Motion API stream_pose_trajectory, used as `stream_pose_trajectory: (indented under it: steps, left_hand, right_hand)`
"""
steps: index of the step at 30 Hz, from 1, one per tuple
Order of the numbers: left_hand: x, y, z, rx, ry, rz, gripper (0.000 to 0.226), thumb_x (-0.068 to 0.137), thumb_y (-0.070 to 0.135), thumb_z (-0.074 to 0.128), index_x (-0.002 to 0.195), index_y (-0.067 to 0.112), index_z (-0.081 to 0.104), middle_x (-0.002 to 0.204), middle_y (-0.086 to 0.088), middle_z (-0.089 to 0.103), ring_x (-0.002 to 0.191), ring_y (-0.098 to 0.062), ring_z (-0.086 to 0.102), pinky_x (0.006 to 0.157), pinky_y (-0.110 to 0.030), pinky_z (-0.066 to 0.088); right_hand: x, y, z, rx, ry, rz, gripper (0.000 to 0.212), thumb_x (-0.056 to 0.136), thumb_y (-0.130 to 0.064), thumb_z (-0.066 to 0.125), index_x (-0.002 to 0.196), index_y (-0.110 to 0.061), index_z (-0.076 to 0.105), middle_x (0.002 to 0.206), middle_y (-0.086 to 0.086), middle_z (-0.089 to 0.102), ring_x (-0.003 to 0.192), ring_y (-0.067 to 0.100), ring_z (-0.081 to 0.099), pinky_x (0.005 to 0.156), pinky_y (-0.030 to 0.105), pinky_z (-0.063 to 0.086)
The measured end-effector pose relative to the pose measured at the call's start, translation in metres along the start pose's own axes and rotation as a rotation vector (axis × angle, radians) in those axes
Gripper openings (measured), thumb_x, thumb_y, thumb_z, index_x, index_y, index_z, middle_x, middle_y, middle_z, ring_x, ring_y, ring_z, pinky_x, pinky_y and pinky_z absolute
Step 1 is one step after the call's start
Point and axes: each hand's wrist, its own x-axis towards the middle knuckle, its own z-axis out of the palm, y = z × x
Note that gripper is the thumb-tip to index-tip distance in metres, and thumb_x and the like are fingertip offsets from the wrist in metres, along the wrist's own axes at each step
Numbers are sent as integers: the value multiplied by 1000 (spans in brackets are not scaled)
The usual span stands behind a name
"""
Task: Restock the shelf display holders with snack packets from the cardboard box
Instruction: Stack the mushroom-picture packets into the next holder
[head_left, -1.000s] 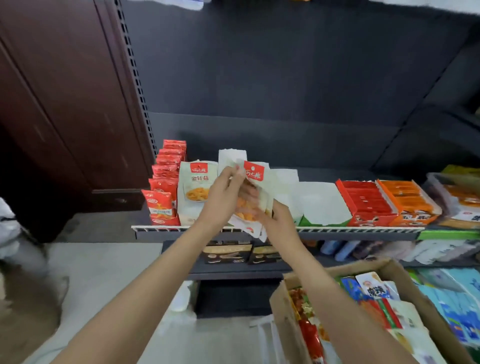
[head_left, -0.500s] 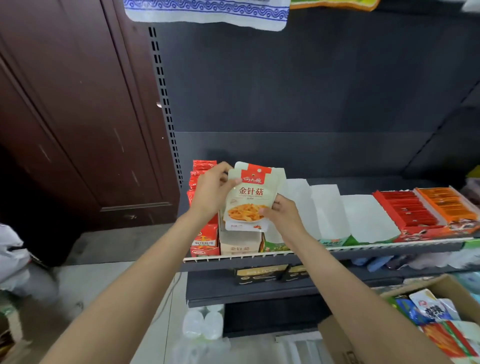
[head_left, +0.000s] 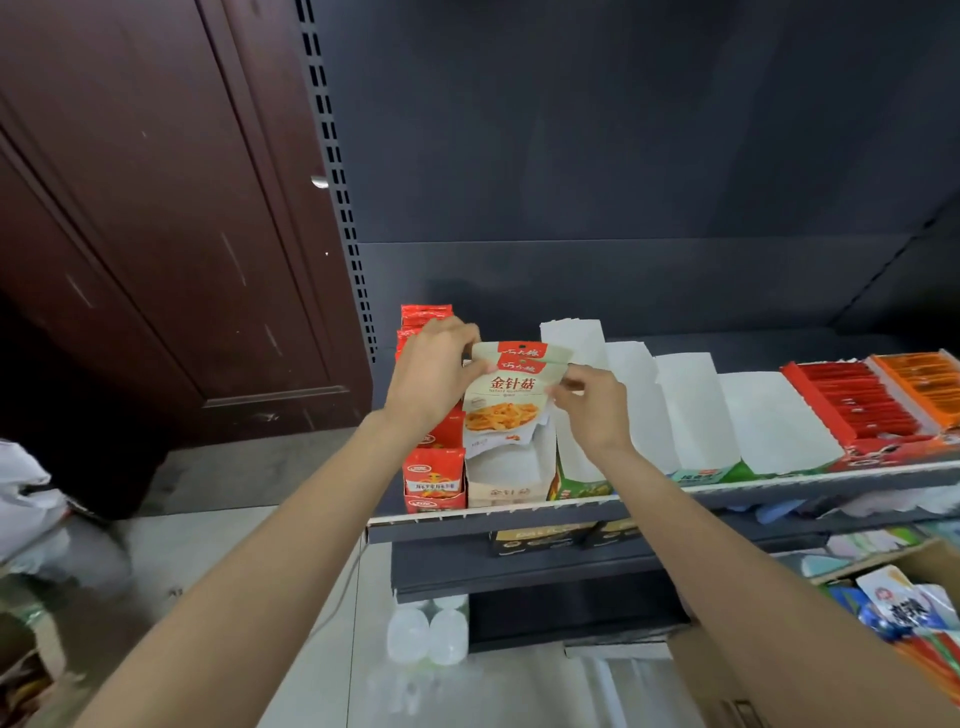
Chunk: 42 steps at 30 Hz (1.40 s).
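The person held a small stack of packets (head_left: 506, 395) upright between both hands, just above the beige holder (head_left: 506, 475) on the shelf (head_left: 519, 512). The left hand (head_left: 431, 376) was closed on the stack's top left edge, thumb in front and fingers behind; the right hand (head_left: 595, 405) pinched the right edge near the top. At least two packets showed, one red header peeking above the other, so the two-sided grip probably served to keep them squared and facing outward while they went in. Their lower edges hung at the holder's open mouth, with a looser white packet corner poking out beneath; whether they already touched its wall could not be told.

The red holder (head_left: 434, 486) stood just left, already full, and white-lined holders (head_left: 691, 415) ran to the right, showing no stock. The box (head_left: 727, 675) sat low right, well apart from both hands, with more packets showing inside.
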Motion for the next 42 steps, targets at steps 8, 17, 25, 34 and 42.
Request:
stream_pose_trajectory:
  steps: [8,17,25,34,42]
  left_hand:
    - [-10,-9,-3,-12,82,39,17,86,26,68,85,11,62,91,-2,65,88,-17,57,85,-34,45]
    - [5,-16,8,176,-119,31,32,90,27,63,118,14,61,127,-2,55,117,-20,48,99,-36,38]
    - [29,-6,6,498,-292,73,39,88,27,64,123,15,54,125,-6,55,119,-25,47,99,-40,34]
    - [32,-15,11,316,-456,81,27,94,15,50,120,14,59,113,-6,67,96,-25,65,71,-32,53]
    - [23,-15,15,251,-362,52,28,97,18,48,122,14,59,119,-6,64,102,-24,63,81,-32,51]
  right_hand:
    - [5,0,5,-39,74,-88,18,92,-8,57,105,-5,70,107,9,68,89,11,58,73,0,40]
    - [7,2,15,-138,-24,-24,24,90,-18,62,113,-11,64,114,4,67,100,16,63,79,17,47]
    - [15,-3,16,-309,-8,-129,26,89,-25,63,109,-9,65,116,2,59,105,14,54,85,21,43]
    - [32,-7,14,-516,-59,-252,19,88,-24,65,104,-14,67,123,0,52,114,13,46,90,19,39]
    - [38,-11,18,-508,-136,-239,22,93,-23,57,110,-12,66,122,2,57,110,14,51,87,22,40]
